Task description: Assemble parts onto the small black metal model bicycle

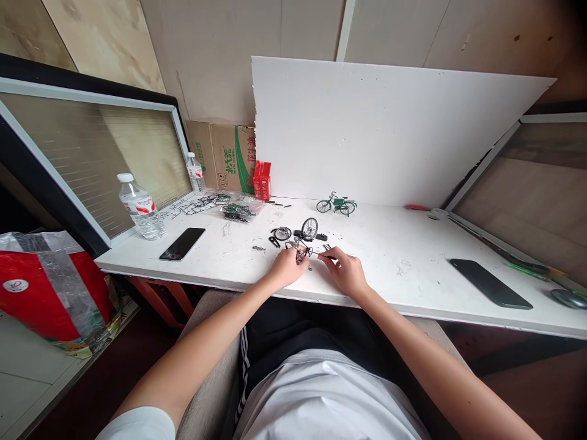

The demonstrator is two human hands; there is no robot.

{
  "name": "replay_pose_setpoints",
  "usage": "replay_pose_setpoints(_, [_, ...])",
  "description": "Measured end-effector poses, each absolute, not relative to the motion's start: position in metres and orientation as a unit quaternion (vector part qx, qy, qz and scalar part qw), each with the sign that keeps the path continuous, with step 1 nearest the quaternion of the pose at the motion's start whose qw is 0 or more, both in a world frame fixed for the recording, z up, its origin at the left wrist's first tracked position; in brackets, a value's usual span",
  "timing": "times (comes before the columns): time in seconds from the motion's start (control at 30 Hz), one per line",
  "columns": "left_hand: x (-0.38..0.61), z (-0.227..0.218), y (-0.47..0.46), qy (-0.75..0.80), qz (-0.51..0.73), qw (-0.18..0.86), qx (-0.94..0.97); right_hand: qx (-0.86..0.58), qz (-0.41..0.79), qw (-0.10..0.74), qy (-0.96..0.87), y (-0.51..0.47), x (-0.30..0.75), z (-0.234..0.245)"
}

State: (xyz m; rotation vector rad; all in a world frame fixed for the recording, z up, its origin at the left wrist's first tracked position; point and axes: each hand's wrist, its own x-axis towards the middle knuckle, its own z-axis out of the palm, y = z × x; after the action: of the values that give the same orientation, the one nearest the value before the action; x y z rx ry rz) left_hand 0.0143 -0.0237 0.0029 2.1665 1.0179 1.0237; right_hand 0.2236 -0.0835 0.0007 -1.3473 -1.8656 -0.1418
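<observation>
My left hand [288,269] is closed around a small black model bicycle frame [302,250], held just above the white tabletop. Pinched in my right hand [343,272] is a slim dark tool [326,256], like a small screwdriver, its tip pointing at the frame. The fingers partly cover both. A black spoked wheel [310,228] stands upright right behind the left hand; I cannot tell whether it is joined to the frame. Another wheel [282,233] lies to its left, beside a small black part [274,242]. Farther back stands a green assembled model bicycle [337,204].
On the left are a phone [182,244], a water bottle [141,208], a bag of parts [238,211] and black sprues [206,203]. A red box [262,181] stands before a carton [224,156]. White foam board [389,134] leans behind. Another phone [490,283] and a mouse [568,298] lie right.
</observation>
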Motion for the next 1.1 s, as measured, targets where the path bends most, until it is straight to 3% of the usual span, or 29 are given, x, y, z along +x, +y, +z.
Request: replay_pose_setpoints(1.1, [0.0159, -0.0019, -0.025, 0.412, 0.344, 0.221, 0.814, -0.54, -0.038, 0.415, -0.732, -0.0842, 0.2243, -0.0004])
